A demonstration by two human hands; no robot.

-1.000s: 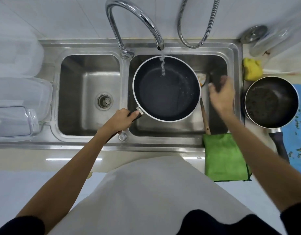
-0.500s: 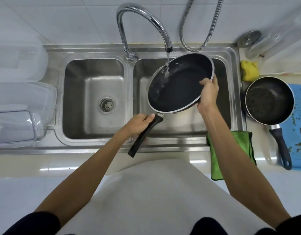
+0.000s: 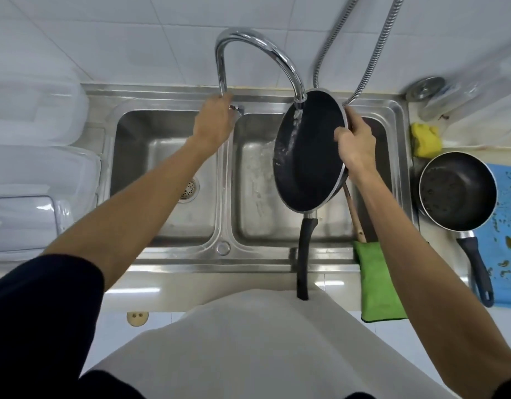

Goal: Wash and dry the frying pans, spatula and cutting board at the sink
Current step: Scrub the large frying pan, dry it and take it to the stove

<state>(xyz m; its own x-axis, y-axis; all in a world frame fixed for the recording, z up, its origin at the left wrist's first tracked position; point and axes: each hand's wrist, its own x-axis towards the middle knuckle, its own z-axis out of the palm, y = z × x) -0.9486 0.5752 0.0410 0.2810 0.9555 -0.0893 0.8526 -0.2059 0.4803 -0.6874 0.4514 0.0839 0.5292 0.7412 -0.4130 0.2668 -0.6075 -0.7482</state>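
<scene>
One grip carries the whole load. The right grip (image 3: 355, 142) pinches the far rim of the frying pan (image 3: 306, 168), with the thumb laid on the dark inner face and the fingers curled round behind the metal edge. The left grip (image 3: 214, 122) lies over the tap lever (image 3: 237, 108) at the foot of the tap (image 3: 257, 50). Its fingers are hidden under the back of the hand, so I cannot tell whether they close on the lever or merely press it.

The pan stands steeply on edge over the right basin of the sink (image 3: 173, 256), its hollow turned to the left. The water stream (image 3: 295, 122) runs down its coating. Its black handle (image 3: 304, 254) hangs free, pointing down toward the person.

By my judgement the pan is rigid and of middling weight. It is wet and its coating looks slick, so a rim pinch may slide or let the pan swing. The handle seems the surer place to hold, with the rim only steadied.

Behind the pan a wooden spatula (image 3: 353, 214) leans in the same basin. A green cloth (image 3: 375, 280) hangs over the sink's front edge. On the surface (image 3: 438, 254) to the right a second frying pan (image 3: 457, 191) sits partly over a blue cutting board (image 3: 507, 226), both soiled. A yellow sponge (image 3: 425, 139) lies beyond them.
</scene>
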